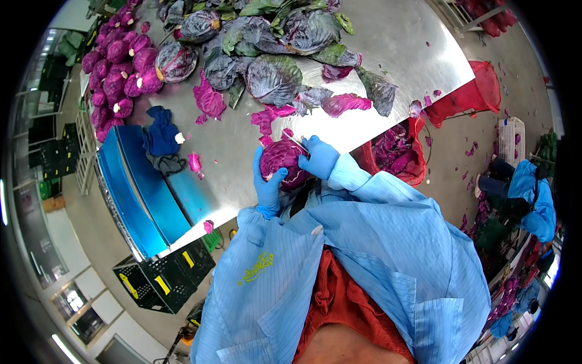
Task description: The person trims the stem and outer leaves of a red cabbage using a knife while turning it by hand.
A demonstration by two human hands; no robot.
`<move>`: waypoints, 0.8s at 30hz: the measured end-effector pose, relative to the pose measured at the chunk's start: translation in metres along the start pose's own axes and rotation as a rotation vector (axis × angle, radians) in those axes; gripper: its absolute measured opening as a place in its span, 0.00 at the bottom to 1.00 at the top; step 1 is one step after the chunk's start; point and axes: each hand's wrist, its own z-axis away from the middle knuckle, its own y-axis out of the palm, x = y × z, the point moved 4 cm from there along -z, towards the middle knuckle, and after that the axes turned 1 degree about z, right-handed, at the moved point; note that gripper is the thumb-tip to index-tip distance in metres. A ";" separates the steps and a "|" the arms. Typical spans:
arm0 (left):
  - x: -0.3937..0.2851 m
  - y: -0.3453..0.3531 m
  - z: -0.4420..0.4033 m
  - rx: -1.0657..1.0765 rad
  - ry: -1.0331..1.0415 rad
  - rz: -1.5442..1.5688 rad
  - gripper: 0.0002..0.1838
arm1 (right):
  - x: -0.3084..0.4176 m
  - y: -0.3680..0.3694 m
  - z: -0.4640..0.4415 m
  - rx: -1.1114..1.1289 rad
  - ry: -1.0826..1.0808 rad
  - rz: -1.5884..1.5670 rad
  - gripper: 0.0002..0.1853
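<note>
A trimmed red cabbage (pixel 282 161) is held at the near edge of the steel table, close to my body. My left hand (pixel 268 188), in a blue glove, wraps around its left and near side. My right hand (pixel 321 159), also gloved in blue, closes on a knife (pixel 295 141) whose thin blade points left over the top of the cabbage. Most of the knife's handle is hidden in my fist. Loose purple leaves (pixel 264 121) lie just beyond the cabbage. Farther back sit untrimmed cabbages (pixel 274 79) with dark outer leaves.
Peeled cabbages (pixel 118 79) are piled at the table's (pixel 418 36) far left. A blue bin (pixel 142 188), dark cloths (pixel 161 133) and black crates (pixel 167 276) are at left. A red container of leaf scraps (pixel 397 148) stands at right. A person in blue (pixel 530 194) is farther right.
</note>
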 end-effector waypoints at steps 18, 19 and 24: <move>-0.003 -0.007 -0.007 0.015 -0.063 0.052 0.43 | -0.030 0.009 -0.008 0.077 0.404 -0.652 0.15; -0.003 -0.008 -0.008 0.010 -0.075 0.069 0.43 | -0.040 0.013 -0.011 0.144 0.493 -0.703 0.16; -0.004 -0.010 -0.007 -0.027 -0.129 0.154 0.43 | -0.019 -0.001 -0.004 0.114 0.289 -0.749 0.25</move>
